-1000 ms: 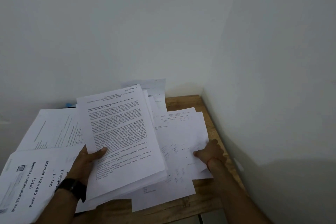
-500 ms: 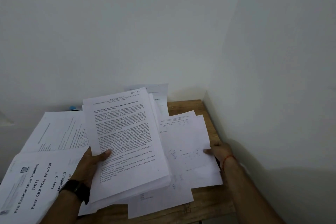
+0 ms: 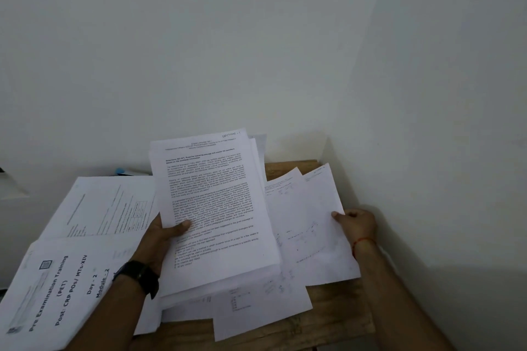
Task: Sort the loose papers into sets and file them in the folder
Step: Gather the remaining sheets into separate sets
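nearest you, at the lower left, lay a white cover sheet printed "pre examination training" (image 3: pixel 57 288), overlapping other pages. at the near edge of the brown wooden tabletop (image 3: pixel 336 319), several loose white sheets with faint print (image 3: pixel 256 305) lay fanned and crooked.

just beyond them your left hand (image 3: pixel 159 239), a black wristwatch (image 3: pixel 139 275) on its wrist, gripped a thick stack of white pages dense with black text (image 3: pixel 216 208). the thumb lay on top near the left edge, and the stack was lifted and tilted toward you above the loose sheets. your right hand (image 3: pixel 356 222), a red thread (image 3: pixel 363 242) round the wrist, pinched the right edge of a single white sheet of faint figures (image 3: pixel 316 231), just beside the stack.

farther back on the left, more white printed pages (image 3: pixel 99 205) were spread flat. behind them a small blue object (image 3: pixel 121 171) showed by the white wall (image 3: pixel 256 51), too small to identify. no folder could be made out anywhere.

by this reading you were in the sorting stage. one set was gathered in your left hand, the pinched sheet was likely about to join it or be set aside, and many pages waited unsorted. filing had not begun, as far as could be seen.
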